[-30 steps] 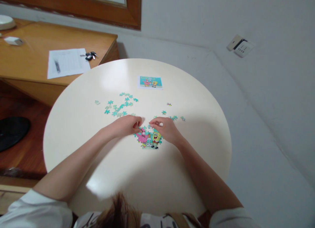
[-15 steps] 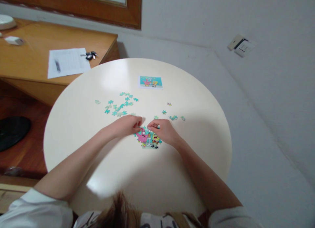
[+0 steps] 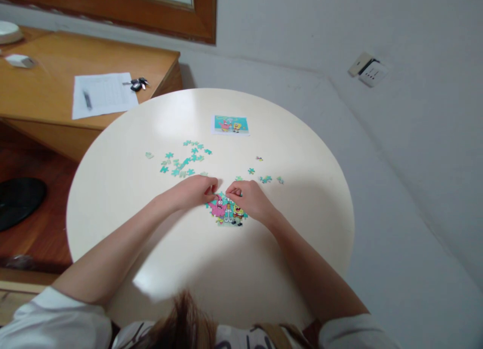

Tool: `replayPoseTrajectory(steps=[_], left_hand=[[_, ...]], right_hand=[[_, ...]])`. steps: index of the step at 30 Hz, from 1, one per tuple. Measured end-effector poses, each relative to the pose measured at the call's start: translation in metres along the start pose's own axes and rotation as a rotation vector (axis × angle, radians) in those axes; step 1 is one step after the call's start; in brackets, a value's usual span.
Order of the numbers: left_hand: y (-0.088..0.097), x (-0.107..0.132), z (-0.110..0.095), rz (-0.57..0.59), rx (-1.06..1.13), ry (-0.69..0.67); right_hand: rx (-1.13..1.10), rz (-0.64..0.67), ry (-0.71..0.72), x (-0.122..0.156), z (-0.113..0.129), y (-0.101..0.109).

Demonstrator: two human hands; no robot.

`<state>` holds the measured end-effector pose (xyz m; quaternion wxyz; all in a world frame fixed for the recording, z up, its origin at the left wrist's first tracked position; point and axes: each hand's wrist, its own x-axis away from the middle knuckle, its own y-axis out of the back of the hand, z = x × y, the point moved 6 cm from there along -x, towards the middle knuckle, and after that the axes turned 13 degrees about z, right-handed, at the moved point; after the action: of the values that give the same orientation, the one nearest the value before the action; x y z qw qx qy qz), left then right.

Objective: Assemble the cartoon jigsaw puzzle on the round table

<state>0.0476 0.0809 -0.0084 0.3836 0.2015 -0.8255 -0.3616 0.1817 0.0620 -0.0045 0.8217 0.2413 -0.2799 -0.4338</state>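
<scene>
Since it is made up of thin, interlocked pieces, I judge the puzzle [image 3: 228, 214] to be very light, stiff in each piece but weak at the joins, so a sideways shove or a lift by one corner could split it. It lies flat between my hands, in the middle of the table [image 3: 113, 203], its top edge ragged with tabs. I would take a piece by opposite edges, never across its printed face, which may be a little slick, and press straight down.

My left hand [image 3: 212, 192] rests at its upper left edge by the pink figure, fingers curled with a narrow gap. My right hand [image 3: 228, 192] is at its top, fingers drawn close over the middle figure's head; whether either hand grips a piece, I cannot tell.

Beyond lie loose pieces: a green spread [image 3: 186, 163] to the left and a small cluster [image 3: 266, 179] to the right. Farther off is the picture card [image 3: 231, 124]. On the desk [image 3: 94, 55] are paper [image 3: 107, 95] and keys [image 3: 139, 84].
</scene>
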Motion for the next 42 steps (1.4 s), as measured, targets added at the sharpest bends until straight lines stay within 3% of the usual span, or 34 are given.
replayPoseTrajectory(steps=[12, 21, 27, 30, 33, 35, 38, 42], left_hand=[[0.0, -0.001, 0.0, -0.056, -0.026, -0.019], [0.0, -0.003, 0.0, -0.038, -0.024, -0.016], [0.0, -0.003, 0.0, -0.052, -0.045, -0.019], [0.003, 0.0, -0.003, -0.076, -0.062, -0.033], [0.008, 0.005, -0.01, -0.137, -0.049, -0.115], [0.01, 0.008, -0.017, -0.168, -0.042, -0.212], [0.008, 0.011, -0.023, -0.165, -0.064, -0.315], [0.003, 0.009, -0.024, -0.141, -0.116, -0.337]], right_hand=[[0.107, -0.008, 0.067, -0.003, 0.004, 0.0], [0.363, -0.012, 0.003, -0.003, 0.009, 0.002], [0.279, -0.03, 0.066, -0.003, 0.005, -0.001], [0.149, -0.125, 0.134, 0.0, -0.002, 0.009], [0.086, -0.385, 0.142, 0.01, -0.015, 0.034], [0.089, -0.488, 0.123, 0.014, -0.024, 0.046], [0.119, -0.53, 0.092, 0.015, -0.034, 0.053], [0.183, -0.529, 0.083, 0.012, -0.038, 0.051]])
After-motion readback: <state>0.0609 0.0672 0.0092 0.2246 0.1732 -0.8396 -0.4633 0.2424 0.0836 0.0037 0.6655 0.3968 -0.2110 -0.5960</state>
